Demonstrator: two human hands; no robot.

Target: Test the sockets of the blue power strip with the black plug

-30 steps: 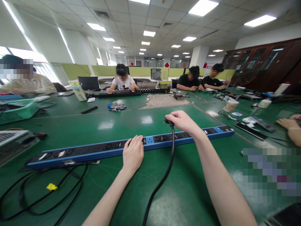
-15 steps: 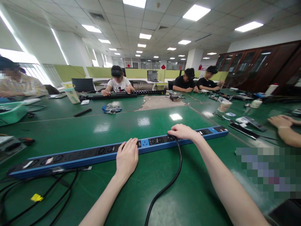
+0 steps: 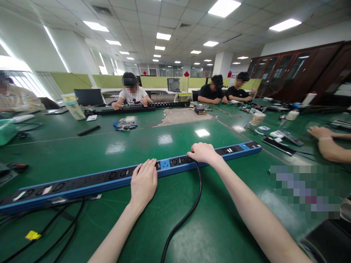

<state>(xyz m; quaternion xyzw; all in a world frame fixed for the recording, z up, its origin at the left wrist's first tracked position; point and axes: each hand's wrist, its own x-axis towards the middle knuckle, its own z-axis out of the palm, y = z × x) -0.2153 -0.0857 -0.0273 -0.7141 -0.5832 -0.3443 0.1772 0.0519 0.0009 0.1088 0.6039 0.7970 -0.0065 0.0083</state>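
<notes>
A long blue-and-black power strip [image 3: 93, 178] lies slantwise across the green table. My left hand [image 3: 144, 180] lies over its middle, fingers close together and bent across the top to the far edge; the thumb is out of sight. Farther right, my right hand [image 3: 203, 152] is closed around the black plug of a power cord [image 3: 197, 190] at the strip's sockets. The plug is mostly covered by my fingers, so how deep it sits cannot be seen. From there the cord curves down toward me.
Black cables [image 3: 72, 226] with a yellow tag [image 3: 33, 235] lie at lower left. Beyond the strip are a blue-grey glove [image 3: 124, 125], a black rod [image 3: 89, 130] and a cup [image 3: 74, 109]. Several people sit around the table; one person's hands [image 3: 319, 132] rest at right, near a phone-like black slab [image 3: 278, 146].
The view has shifted slightly, so the scene sits a little farther left and higher. Both hands keep their places on the strip and the plug.
</notes>
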